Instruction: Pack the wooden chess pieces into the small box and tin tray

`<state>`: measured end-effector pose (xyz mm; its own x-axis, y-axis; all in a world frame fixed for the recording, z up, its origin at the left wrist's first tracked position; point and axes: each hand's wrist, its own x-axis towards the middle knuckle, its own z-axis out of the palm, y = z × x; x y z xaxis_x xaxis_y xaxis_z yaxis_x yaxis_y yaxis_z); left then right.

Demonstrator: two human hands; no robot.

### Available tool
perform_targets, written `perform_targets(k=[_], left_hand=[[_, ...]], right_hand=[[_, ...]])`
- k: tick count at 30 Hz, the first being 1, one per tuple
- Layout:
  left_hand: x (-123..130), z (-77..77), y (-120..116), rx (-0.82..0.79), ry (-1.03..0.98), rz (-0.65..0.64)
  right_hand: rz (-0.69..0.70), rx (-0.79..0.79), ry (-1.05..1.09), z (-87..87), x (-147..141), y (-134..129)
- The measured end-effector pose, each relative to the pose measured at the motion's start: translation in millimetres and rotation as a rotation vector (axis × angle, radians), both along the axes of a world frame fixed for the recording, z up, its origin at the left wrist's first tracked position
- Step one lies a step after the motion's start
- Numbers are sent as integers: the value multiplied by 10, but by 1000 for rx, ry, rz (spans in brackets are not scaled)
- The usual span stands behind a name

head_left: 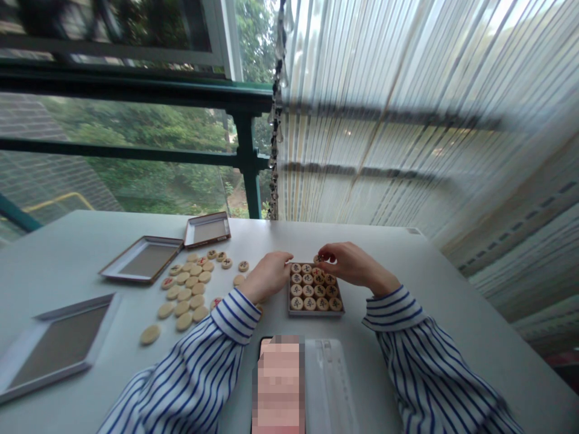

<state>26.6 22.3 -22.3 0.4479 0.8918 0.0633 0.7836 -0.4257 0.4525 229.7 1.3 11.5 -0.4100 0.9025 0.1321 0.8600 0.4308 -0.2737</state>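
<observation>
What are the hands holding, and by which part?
The right hand pinches a round piece by its edge. The left hand is at the box's left side; whether it grips can't be told.

A white tabletop (456, 295) is stretching across the scene. A phone (280, 386) is lying in the near middle, and blurry pink squares are hiding its screen. A see-through plastic thing (332, 386) is lying just to its right. On the far right, a curtain (389, 78) of thin strings is hanging down and letting light in. Shiny beads (274, 120) are dangling at its left edge. On the far left, a green railing (246, 138) is standing behind the tabletop. Past it, leafy bushes (167, 132) are growing, a brick wall (27, 120) is standing farther left, and a yellow bar (76, 194) is showing near the bricks.
</observation>
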Motion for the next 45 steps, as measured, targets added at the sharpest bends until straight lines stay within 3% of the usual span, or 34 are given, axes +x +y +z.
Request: perform_targets(k=[23, 45], left_hand=[[3, -30, 16, 3, 3, -63], [-1, -33, 20, -20, 21, -68]], right_hand=[[-66, -34, -247, -70, -13, 19], [-69, -49, -273, -70, -27, 7]])
